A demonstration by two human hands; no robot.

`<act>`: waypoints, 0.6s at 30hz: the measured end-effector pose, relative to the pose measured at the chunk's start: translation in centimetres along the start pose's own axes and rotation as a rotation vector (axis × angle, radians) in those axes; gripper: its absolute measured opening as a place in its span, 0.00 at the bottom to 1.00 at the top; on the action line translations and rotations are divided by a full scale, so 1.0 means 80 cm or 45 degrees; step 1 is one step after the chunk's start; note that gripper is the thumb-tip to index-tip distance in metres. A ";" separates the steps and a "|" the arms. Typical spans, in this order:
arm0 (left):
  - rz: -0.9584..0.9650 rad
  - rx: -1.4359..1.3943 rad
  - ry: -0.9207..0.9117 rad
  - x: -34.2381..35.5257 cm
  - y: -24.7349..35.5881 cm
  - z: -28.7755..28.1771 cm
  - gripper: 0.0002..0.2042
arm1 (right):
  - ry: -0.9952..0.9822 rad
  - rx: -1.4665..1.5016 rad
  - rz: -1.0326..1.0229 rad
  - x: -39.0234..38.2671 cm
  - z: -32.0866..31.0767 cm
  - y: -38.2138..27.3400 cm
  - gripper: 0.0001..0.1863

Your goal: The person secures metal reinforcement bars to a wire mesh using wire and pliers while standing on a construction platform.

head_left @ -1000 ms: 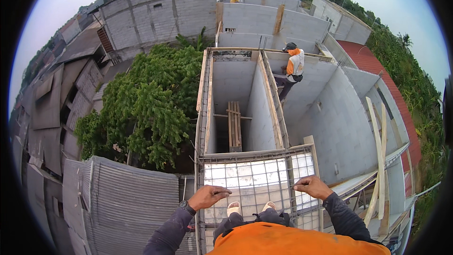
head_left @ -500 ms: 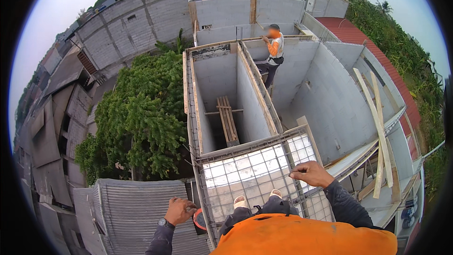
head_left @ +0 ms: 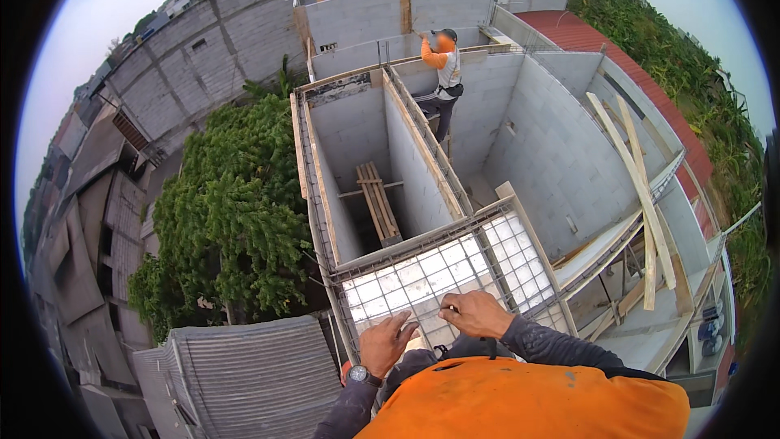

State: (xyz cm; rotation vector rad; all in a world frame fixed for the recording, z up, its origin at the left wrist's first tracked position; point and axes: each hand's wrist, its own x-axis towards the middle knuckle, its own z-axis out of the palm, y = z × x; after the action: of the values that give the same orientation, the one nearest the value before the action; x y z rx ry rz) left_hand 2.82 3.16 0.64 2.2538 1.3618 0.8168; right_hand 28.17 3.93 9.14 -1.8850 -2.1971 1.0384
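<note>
My left hand [head_left: 385, 346], with a watch on its wrist, is above the near edge of a steel rebar grid [head_left: 422, 283]. Its fingers are curled and the thumb and forefinger come close together. Just to the right, my right hand [head_left: 478, 315] is held over the same grid with thumb and forefinger pinched. Whatever either hand grips is too small to make out. Pale boards [head_left: 443, 267] lie under the grid bars. A round red-orange thing [head_left: 345, 371] shows partly behind my left wrist.
Beyond the grid, block walls [head_left: 417, 154] enclose deep open shafts, one with planks [head_left: 378, 199] inside. A co-worker [head_left: 443, 73] stands by a wall top with raised hands. Long timbers [head_left: 642, 187] lean at the right. A corrugated roof [head_left: 252, 382] and a tree [head_left: 231, 211] lie left.
Both hands have come closer together over the grid, the left moving right and up, the right moving left. My view has shifted slightly. The co-worker's arms are raised higher.
</note>
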 end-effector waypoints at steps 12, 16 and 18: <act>0.233 0.337 -0.495 0.010 -0.062 -0.049 0.08 | -0.738 0.303 -0.174 -0.016 -0.004 -0.016 0.24; 0.145 0.371 -0.604 -0.007 -0.068 -0.044 0.11 | -0.401 0.447 -0.037 -0.001 -0.021 -0.020 0.25; 0.128 0.407 -0.555 -0.005 -0.062 -0.047 0.11 | -0.175 0.329 0.046 0.008 -0.007 -0.004 0.25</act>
State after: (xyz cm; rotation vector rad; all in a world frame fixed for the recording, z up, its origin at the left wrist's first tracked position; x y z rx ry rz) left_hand -3.13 5.16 0.46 2.5584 1.2418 0.1161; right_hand 27.98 4.71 9.52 -1.7942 -1.9838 1.4207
